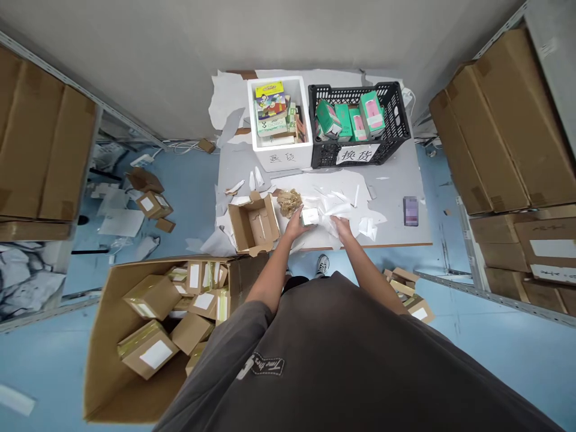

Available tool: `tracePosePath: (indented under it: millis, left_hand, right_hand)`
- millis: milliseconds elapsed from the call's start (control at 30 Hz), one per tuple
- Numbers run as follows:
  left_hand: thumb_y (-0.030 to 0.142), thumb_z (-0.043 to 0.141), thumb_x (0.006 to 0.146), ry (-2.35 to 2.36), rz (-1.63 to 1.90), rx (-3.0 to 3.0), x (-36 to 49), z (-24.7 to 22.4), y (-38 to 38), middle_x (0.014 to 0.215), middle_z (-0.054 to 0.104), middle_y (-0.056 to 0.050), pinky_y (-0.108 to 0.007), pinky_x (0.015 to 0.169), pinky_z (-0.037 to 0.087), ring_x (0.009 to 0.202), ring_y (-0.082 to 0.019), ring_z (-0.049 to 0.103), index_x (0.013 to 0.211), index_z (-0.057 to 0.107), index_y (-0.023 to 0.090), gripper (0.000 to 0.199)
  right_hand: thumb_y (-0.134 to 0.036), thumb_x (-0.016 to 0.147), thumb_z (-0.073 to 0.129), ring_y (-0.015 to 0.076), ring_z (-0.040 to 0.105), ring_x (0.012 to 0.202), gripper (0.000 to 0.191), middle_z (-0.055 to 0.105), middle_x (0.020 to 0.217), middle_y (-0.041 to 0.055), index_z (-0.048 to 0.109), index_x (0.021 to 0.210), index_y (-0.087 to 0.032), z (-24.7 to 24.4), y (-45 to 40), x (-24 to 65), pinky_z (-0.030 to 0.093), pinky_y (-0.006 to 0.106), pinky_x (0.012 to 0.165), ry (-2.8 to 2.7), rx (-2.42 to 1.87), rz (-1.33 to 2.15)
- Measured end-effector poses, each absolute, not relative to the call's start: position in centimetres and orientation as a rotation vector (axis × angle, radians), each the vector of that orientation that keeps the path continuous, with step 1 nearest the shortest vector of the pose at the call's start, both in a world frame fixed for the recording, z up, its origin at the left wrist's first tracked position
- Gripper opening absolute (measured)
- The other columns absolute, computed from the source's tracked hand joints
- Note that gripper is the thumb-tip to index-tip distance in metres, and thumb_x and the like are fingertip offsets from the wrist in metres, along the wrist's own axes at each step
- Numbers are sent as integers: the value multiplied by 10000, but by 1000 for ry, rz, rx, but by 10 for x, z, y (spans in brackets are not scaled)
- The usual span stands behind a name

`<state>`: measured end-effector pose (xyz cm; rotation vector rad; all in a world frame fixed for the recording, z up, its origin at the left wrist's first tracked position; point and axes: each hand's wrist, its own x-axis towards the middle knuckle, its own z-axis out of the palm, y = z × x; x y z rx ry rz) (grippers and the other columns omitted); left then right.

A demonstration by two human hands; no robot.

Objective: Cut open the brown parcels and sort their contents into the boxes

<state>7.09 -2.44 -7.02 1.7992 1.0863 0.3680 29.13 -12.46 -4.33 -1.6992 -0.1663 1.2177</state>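
Note:
A small white box [310, 216] is gripped in my left hand [296, 225] near the table's front edge. To its right, my right hand [342, 227] is closed on crumpled white paper [341, 210], which lies against the box. Crumpled brown packing paper [289, 201] sits just behind my left hand. An open cardboard box [255, 224] with its flaps up stands left of my hands.
At the table's back stand a white bin [282, 161] of product boxes and a black crate [324, 157] of green boxes. A phone [410, 211] lies right. A large carton [101, 360] of parcels stands front left. Shelves with cartons [504, 120] flank the table.

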Motion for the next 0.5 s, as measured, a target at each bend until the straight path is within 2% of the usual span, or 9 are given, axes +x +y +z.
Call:
tracePosePath:
  millis: [167,267,333,433,500]
  left_hand:
    - [455,981,721,1157,371,1904,60,-35,-45,1804,267,-221,-574,1345,292,1672,-430,265,1766,200,216,1326]
    - [408,948,771,1170,391,2096,58,1,-56,1840,191,-175,-609,1357,248,1702,-436,158,1757,258,243,1215]
    - [371,870,861,1154,474,2167,60,26,-60,1819,275,-150,-577,1362,266,1692,-400,220,1731,351,256,1020]
    - [286,707,983,1123,582,2165,64,55,-57,1698,508,-122,-526,1331,354,1591,-332,438,1667,491,269,717]
    - [233,643,1009,1082,618,2140,66,67,-50,1580,635,-108,-485,1284,427,1490,-296,556,1585,603,262,578]
  right_hand:
    - [-437,680,828,251,757,852,334,809,877,56,746,901,-199,-17,-120,287,590,308,745,-247,-1606,1242]
    - [-449,703,829,276,764,909,337,822,941,68,755,932,-212,4,-109,279,600,328,775,-348,-1556,1257]
    - [-461,732,827,288,765,944,337,823,953,68,763,951,-214,19,-100,268,599,337,793,-448,-1520,1296]
    - [-452,732,849,291,757,948,336,808,890,49,770,940,-199,41,-88,248,586,337,799,-592,-1449,1401]
    - [-432,720,853,283,749,926,311,789,831,34,767,901,-193,52,-83,236,572,327,786,-629,-1401,1467]
